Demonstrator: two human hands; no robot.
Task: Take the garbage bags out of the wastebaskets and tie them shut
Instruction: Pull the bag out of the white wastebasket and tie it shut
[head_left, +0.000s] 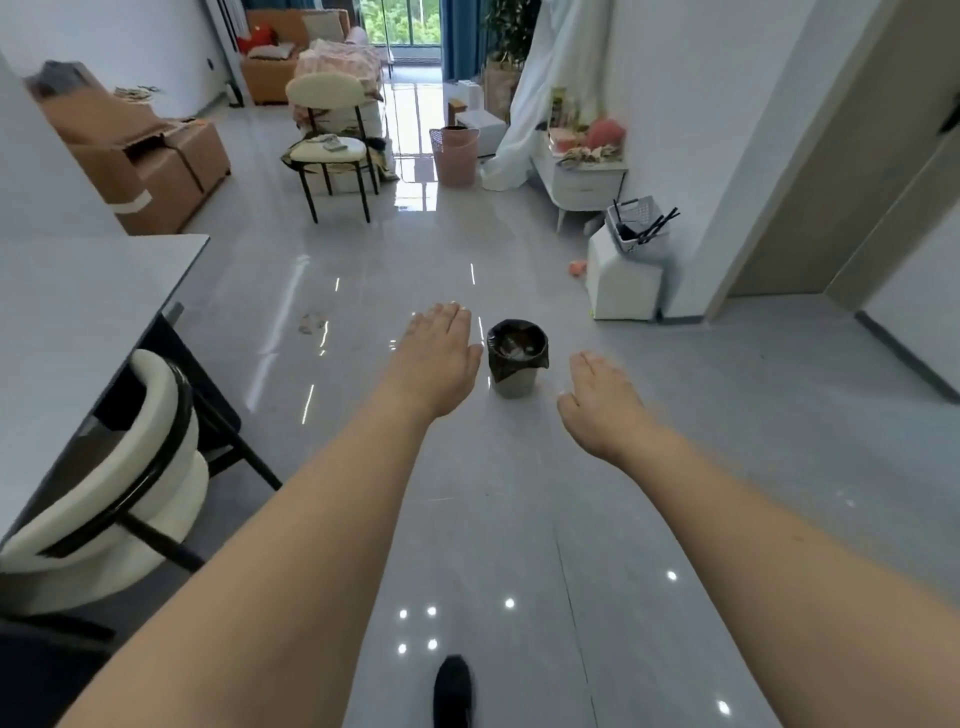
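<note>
Clearly I'm on the approach: my left hand (438, 358) and right hand (602, 400) flank the grey wastebasket (515, 382) from nearer, fingers straight, empty. Its black bag (519, 358) sits inside; next I pinch its rim.

Ahead of me the glossy floor (519, 493) lies open up to the small wastebasket (517, 361), which stands alone with bare tile on every side. On my left the table (78, 291) and its tucked-in chair (130, 467) crowd the edge; a white cabinet (623, 283) hugs the right wall.
</note>
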